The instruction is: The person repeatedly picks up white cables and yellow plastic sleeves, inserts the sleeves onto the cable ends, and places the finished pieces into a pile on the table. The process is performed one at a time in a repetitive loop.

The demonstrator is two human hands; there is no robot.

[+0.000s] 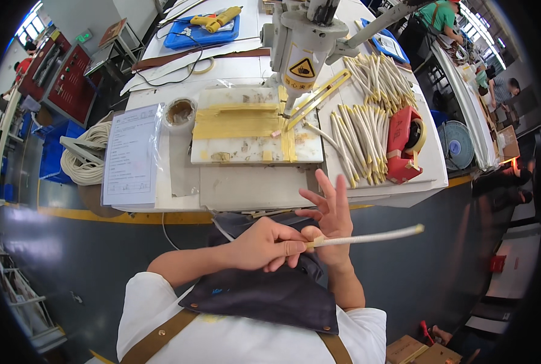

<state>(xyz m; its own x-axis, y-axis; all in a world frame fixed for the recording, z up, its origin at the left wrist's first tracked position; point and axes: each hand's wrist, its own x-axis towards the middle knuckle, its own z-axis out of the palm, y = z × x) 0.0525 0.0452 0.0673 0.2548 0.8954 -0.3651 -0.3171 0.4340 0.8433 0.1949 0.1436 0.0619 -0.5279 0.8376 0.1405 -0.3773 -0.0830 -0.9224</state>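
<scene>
A: Where was the white cord (376,236)?
B: In mid-air nearer the wearer than the press (300,54), off the worktop (435,167), far end out to the press's right.
A: Grips?
B: Left grip (263,246) pinched it nr a yellow-taped bit, thumb on top. Right grip (333,213) had fingers spread, nothing clasped; thumb right by the cord.
A: Handling?
B: Prob. v. light, bendy but springy, as it stuck out w/ only a slight curve. Looked like fabric, so prob. not slippery or fragile. I'd take hold nr a taped end, approx. where left was; mid-length might let the ends wag.
A: Similar pcs?
B: Yes, cord bundles (362,136) right of the press.
A: What was unclear?
B: Left fingers hid part of the cord; couldn't tell if it ran on behind them. Ditto whether the right thumb actually pressed it. Press top was cut off, & print on the paper sheet (131,158), left of the press, was too small.
</scene>
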